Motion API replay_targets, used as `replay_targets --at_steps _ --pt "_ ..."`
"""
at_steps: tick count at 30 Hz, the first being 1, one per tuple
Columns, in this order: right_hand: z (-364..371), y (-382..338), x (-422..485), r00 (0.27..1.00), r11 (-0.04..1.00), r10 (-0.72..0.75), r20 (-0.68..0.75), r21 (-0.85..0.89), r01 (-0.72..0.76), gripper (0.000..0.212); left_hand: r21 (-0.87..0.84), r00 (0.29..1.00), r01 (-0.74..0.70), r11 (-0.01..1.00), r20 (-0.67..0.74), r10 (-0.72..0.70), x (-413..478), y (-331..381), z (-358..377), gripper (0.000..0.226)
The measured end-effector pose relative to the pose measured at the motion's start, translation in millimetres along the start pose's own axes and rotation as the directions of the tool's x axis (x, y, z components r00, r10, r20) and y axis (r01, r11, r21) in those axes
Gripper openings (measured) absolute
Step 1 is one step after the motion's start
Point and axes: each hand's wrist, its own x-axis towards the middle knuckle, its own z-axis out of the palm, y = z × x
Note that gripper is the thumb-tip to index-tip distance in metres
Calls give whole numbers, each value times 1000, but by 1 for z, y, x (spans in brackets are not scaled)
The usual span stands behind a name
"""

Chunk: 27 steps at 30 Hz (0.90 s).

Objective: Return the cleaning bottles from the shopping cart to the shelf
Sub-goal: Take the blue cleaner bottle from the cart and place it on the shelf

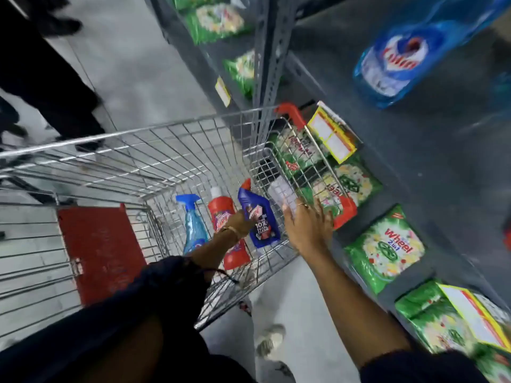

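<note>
Three cleaning bottles lie in the wire shopping cart (154, 150): a light blue spray bottle (193, 225), a red bottle with a white cap (228, 230) and a dark blue bottle with a red angled cap (258, 217). My left hand (239, 223) reaches down into the cart, fingers touching the dark blue bottle's lower part; a firm grip is not visible. My right hand (307, 225) rests open on the cart's right rim beside its red corner guard. A large blue bottle (409, 56) lies blurred on the grey shelf (414, 161) at the upper right.
Green detergent bags (387, 250) line the lower shelf to the cart's right, with more on the far rack (221, 20). Yellow price tags (331, 134) hang from the shelf edges. A red child-seat flap (99, 250) sits at the cart's near end. Someone in dark clothing (41, 78) stands at left.
</note>
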Motion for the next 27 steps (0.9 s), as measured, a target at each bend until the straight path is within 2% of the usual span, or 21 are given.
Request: replay_targets --at_steps 3,5,7,10,11,14,18,20,23,25,27 --pt "8 3 8 996 996 2 -88 -90 -10 49 -152 988 152 977 42 -148 20 4 19 53" --pt "12 8 9 996 993 -11 -89 -117 0 48 -241 973 228 943 102 -209 25 -5 33 37" --pt "13 9 10 997 990 -16 -76 -140 5 48 -403 962 271 874 127 -240 23 -9 42 18" --pt "14 9 9 996 989 -9 -90 -147 -5 45 -564 960 214 798 -29 -278 32 3 43 11" --pt "13 8 8 995 991 -8 -97 -135 -6 44 -562 958 207 801 -51 -283 35 9 41 15" --pt "10 5 7 990 999 -38 -137 -39 33 39 -457 966 219 862 -20 -256 32 15 29 49" --pt "-1 8 2 991 974 -74 -116 205 97 35 -350 996 18 937 -72 -46 1 30 -1 56" --pt "-14 10 -6 997 895 -48 -57 440 69 41 -333 990 -126 935 -104 96 -29 42 -20 50" --pt "-41 15 -24 993 622 -59 106 782 -46 46 -435 961 -276 857 -130 244 -86 66 -50 39" --pt "-62 23 -48 978 409 -140 152 909 -82 26 -453 935 -344 823 -84 344 -129 84 -67 40" --pt "-83 34 -80 972 255 -182 145 962 -96 24 -432 897 -408 805 -23 442 -170 99 -76 48"
